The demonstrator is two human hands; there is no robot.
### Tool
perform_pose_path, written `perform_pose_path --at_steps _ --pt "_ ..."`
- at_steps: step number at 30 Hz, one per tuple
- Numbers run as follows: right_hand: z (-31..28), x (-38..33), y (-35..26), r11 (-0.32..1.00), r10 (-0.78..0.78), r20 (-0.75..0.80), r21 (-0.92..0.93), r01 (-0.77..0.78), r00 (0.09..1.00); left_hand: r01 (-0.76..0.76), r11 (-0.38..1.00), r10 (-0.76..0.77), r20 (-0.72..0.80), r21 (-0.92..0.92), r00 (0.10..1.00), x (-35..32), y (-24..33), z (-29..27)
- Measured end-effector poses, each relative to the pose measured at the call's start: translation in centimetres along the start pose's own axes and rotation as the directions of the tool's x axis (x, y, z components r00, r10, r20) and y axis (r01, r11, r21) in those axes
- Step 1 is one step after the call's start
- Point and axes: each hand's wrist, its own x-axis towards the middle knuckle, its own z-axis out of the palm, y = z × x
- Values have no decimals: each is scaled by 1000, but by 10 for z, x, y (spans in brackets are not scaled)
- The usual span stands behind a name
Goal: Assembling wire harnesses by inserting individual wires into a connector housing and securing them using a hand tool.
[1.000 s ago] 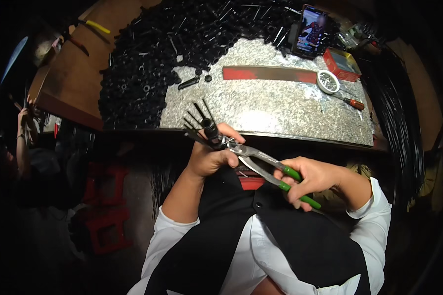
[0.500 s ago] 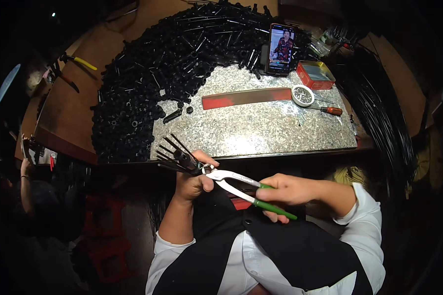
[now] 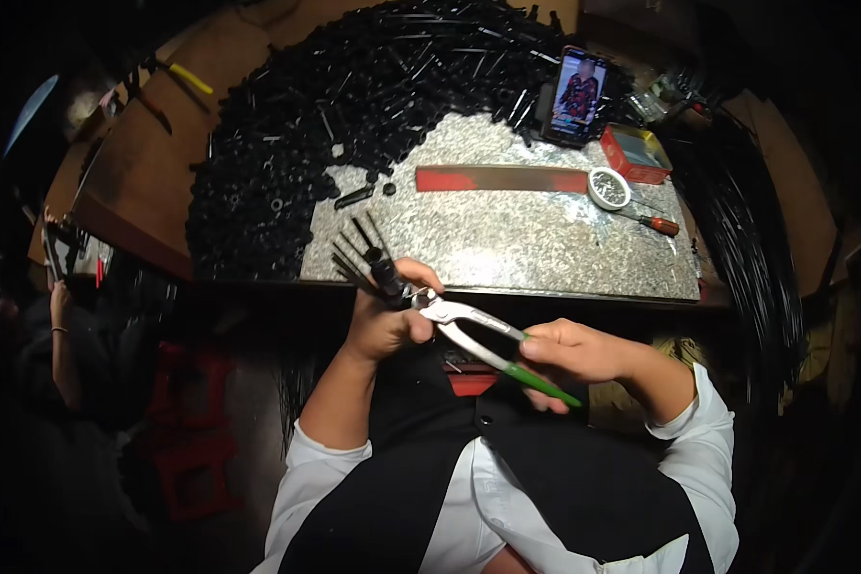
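Observation:
In front of the table's near edge, my left hand (image 3: 385,323) is closed around a short black tube (image 3: 385,271) with several thin black rods fanning out of its far end. My right hand (image 3: 576,352) grips the green handles of a pair of end-cutting pincers (image 3: 478,340). The pincers' silver jaws (image 3: 429,304) meet the near end of the black tube, beside my left thumb and forefinger. What exactly lies between the jaws is too small to make out.
A large heap of black tubular parts (image 3: 287,134) covers the speckled stone slab's (image 3: 507,239) back left. Around the slab are a red strip (image 3: 497,179), a white bowl (image 3: 609,189) of small pieces, a screwdriver (image 3: 658,226), a red tin (image 3: 636,155), a propped phone (image 3: 576,100) and long black rods (image 3: 746,249).
The view has shifted, so the table sits farther right and higher in it. Both hands, with the tube and pincers, have risen slightly in the picture; the grips stay the same.

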Motion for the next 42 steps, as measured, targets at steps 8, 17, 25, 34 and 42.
perform_pose_path --at_steps 8,17,25,34,42 --pt "6 11 10 277 -615 -180 -961 -3 768 -49 998 52 -84 34 995 6 -3 7" --pt "-26 -2 -9 984 88 149 -166 -63 985 -75 997 75 90 -3 993 10 1 5" --pt "-16 -16 -28 361 -394 -40 -926 114 918 152 988 -152 34 18 988 8 -2 11" --pt "-1 -5 -23 534 -260 -237 -843 -66 936 76 997 -77 -53 -35 996 8 -15 13" --pt "-5 1 -10 555 -371 -218 -831 27 903 92 978 -99 -27 -188 995 10 -8 12"
